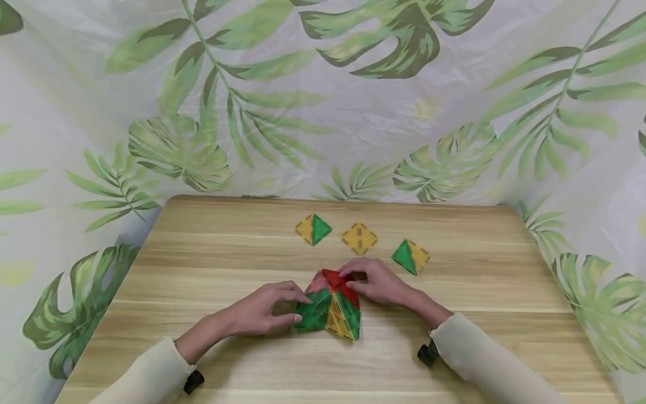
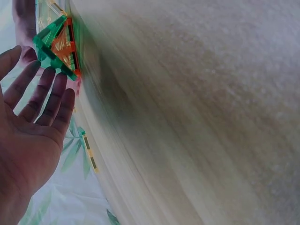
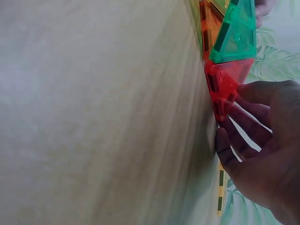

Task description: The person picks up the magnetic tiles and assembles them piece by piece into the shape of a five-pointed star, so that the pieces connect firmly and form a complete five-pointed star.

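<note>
A small structure of translucent magnetic tiles, mostly triangles, stands on the table between my hands. It has green tiles [image 1: 314, 315] on its left, a yellow tile [image 1: 339, 321] at the front and red tiles [image 1: 335, 277] at the back and right. My left hand [image 1: 262, 310] is at the structure's left side, its fairly straight fingertips at the green tiles and its thumb near their lower edge. From the back right, my right hand [image 1: 377, 281] pinches a red triangle tile [image 3: 228, 79] between thumb and fingers. In the left wrist view, a green triangle [image 2: 55, 61] leans out from an orange-looking face.
Behind the structure, three flat diamonds lie in a row: a yellow and green pair [image 1: 313, 230], a yellow pair [image 1: 359, 239] and a green and yellow pair [image 1: 411, 257]. The wooden table [image 1: 227, 235] ends at a leaf-patterned cloth [image 1: 363, 134].
</note>
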The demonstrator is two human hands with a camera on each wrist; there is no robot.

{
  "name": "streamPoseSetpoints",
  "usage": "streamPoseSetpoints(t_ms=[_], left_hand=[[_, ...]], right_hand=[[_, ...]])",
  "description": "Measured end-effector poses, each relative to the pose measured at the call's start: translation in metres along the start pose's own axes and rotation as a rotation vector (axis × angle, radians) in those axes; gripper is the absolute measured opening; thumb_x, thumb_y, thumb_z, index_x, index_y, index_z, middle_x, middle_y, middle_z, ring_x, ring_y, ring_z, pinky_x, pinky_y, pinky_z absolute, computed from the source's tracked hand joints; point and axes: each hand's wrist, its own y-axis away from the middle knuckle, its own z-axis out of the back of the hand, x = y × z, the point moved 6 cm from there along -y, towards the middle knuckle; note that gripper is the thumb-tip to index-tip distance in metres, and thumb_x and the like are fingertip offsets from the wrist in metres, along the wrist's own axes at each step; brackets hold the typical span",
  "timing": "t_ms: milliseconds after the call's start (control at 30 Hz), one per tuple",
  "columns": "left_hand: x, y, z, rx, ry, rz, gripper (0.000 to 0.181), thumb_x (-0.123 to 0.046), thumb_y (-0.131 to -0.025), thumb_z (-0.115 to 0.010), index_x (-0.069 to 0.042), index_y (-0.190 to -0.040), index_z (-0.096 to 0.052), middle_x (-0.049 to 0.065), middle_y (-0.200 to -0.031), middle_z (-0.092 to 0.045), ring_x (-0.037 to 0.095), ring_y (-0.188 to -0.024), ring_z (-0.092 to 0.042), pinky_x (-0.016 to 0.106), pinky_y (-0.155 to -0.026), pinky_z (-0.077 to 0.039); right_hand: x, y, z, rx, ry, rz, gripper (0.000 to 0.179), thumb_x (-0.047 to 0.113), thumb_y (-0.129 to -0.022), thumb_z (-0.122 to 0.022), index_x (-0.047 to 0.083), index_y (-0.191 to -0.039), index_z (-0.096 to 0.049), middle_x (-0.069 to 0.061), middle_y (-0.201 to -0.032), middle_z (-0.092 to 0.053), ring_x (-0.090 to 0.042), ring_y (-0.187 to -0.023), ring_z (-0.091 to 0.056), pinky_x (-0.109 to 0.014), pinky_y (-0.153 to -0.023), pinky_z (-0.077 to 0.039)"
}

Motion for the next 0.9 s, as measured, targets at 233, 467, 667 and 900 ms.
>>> streamPoseSetpoints(t_ms=[233,467,667,900], left_hand=[[0.010,-0.006,0.010,-0.017,0.097,0.021,0.030,-0.026,-0.105,-0.069,-0.011,-0.131,-0.073,-0.003,-0.122,-0.074,0.013,-0.114,-0.069,0.041,-0.103,-0.057],[0.032,-0.020,0.046,-0.254,0.156,0.107,0.030,-0.016,-0.105,-0.068,-0.002,-0.131,-0.071,0.015,-0.128,-0.072,0.023,-0.114,-0.070,0.043,-0.102,-0.058],[0.053,-0.037,0.064,-0.423,0.183,0.207,0.036,-0.008,-0.106,-0.064,0.003,-0.140,-0.063,0.022,-0.142,-0.063,0.041,-0.133,-0.060,0.054,-0.110,-0.051],[0.072,-0.055,0.071,-0.466,0.218,0.319,0.054,-0.015,-0.108,-0.061,0.000,-0.158,-0.045,0.025,-0.162,-0.043,0.043,-0.151,-0.039,0.058,-0.120,-0.039]], right_hand=[[-0.001,-0.010,0.001,0.047,-0.041,0.000,0.021,0.008,-0.101,-0.072,0.007,-0.121,-0.077,-0.006,-0.122,-0.076,-0.020,-0.113,-0.070,-0.038,-0.096,-0.058],[-0.010,-0.031,0.011,-0.067,-0.168,-0.077,0.024,0.006,-0.101,-0.072,-0.002,-0.123,-0.074,-0.016,-0.119,-0.075,-0.025,-0.107,-0.073,-0.037,-0.091,-0.061],[-0.021,-0.053,0.019,-0.138,-0.263,-0.199,0.032,0.006,-0.102,-0.069,-0.006,-0.132,-0.068,-0.024,-0.129,-0.070,-0.034,-0.120,-0.069,-0.042,-0.100,-0.059],[-0.033,-0.075,0.020,-0.159,-0.277,-0.308,0.043,0.014,-0.104,-0.068,-0.002,-0.144,-0.062,-0.022,-0.141,-0.065,-0.035,-0.130,-0.064,-0.045,-0.106,-0.055]])
